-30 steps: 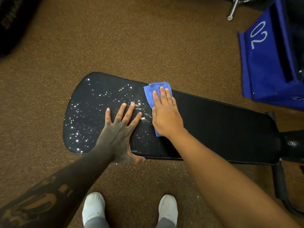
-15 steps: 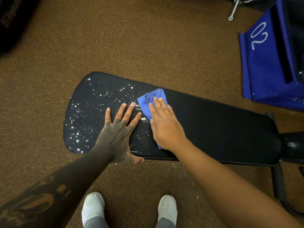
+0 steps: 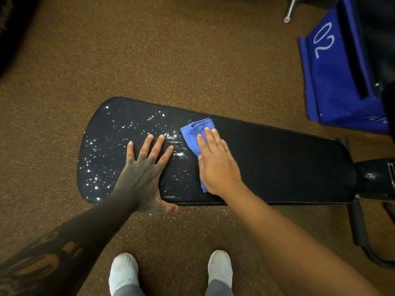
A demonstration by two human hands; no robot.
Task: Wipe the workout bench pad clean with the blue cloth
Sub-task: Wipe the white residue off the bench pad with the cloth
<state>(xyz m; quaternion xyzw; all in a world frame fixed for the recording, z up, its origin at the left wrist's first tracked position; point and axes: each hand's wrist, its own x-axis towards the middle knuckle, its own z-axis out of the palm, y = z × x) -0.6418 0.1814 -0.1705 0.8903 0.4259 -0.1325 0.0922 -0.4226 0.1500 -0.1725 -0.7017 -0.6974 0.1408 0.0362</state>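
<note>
The black bench pad (image 3: 277, 163) lies across the floor in front of me; its left half is covered in shining white droplets, its right half looks dull and dry. My left hand (image 3: 143, 169) rests flat on the pad with fingers spread, thumb over the near edge. The folded blue cloth (image 3: 193, 133) lies on the middle of the pad. My right hand (image 3: 215, 161) presses flat on top of the cloth, hiding most of it; only the far left corner and a sliver at the near side show.
Brown speckled carpet surrounds the bench. A blue bin marked "02" (image 3: 333, 69) stands at the far right. The bench's black frame (image 3: 376, 180) and a foot bar extend off the right end. My white shoes (image 3: 220, 268) stand just below the near edge.
My right hand slid the cloth toward me and leftward, then back out a little, smearing droplets near the pad's middle. My left hand stayed planted.
</note>
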